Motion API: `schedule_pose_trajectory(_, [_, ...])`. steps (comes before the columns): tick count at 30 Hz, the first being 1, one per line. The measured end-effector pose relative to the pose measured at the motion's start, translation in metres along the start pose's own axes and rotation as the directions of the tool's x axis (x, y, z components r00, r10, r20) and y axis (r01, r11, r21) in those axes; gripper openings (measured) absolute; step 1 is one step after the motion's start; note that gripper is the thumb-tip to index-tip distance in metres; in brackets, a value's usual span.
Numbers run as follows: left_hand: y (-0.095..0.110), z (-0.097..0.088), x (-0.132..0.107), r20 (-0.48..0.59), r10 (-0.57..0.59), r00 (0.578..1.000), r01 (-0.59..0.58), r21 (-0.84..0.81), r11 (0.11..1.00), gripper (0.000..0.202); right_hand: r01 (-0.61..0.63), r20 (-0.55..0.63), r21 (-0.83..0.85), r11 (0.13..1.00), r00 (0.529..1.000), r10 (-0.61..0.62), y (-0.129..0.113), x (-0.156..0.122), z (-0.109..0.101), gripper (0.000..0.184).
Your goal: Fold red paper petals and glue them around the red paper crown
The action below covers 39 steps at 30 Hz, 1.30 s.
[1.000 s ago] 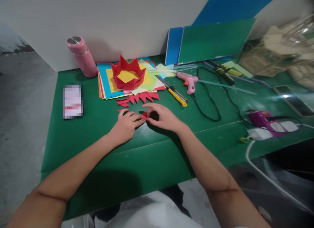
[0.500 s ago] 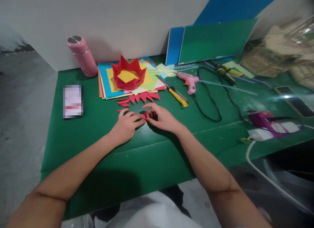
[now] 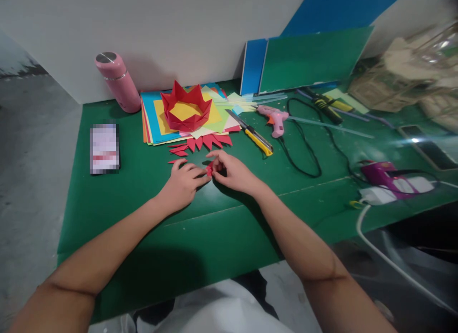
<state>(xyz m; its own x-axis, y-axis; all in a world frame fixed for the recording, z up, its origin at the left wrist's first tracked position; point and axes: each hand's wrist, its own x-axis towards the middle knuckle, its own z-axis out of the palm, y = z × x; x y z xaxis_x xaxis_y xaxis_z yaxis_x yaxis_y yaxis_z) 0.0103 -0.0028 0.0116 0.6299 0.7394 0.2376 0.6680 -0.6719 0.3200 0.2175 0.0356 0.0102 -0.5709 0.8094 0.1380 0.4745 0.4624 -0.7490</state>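
Observation:
Between my two hands a small folded red paper piece [image 3: 209,170] is held low over the green table. My left hand [image 3: 183,182] has its fingertips against the piece's left side. On the other side, my right hand [image 3: 231,171] pinches it between thumb and fingers, which partly hide it. Just beyond lie several pointed red paper pieces [image 3: 209,142], with one small sliver near my left fingers. Behind them a red folded paper ring [image 3: 186,120] with upright points stands on a stack of coloured paper [image 3: 149,125].
A yellow utility knife [image 3: 255,137] and a pink glue gun [image 3: 275,119] lie to the right, its black cord looping on the table. Left are a pink thermos [image 3: 119,85] and a blurred phone-shaped object [image 3: 104,149]. A purple box [image 3: 382,178] and white power strip [image 3: 379,195] sit far right.
The view has shifted slightly. Both hands stay around the small red paper piece, of which a little more shows now.

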Motion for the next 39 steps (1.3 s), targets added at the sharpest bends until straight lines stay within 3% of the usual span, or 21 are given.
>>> schedule_pose_trajectory(21, [0.002,-0.005,0.001,0.019,-0.022,1.000,0.022,-0.029,0.999,0.044,-0.030,-0.003,0.031,0.999,1.000,0.030,0.001,0.000,0.000,0.048])
schedule_pose_trajectory(39, [0.012,0.004,-0.002,0.022,0.023,0.999,-0.026,0.140,0.990,0.046,0.031,-0.016,-0.098,0.995,0.999,-0.033,0.000,0.003,0.005,0.049])
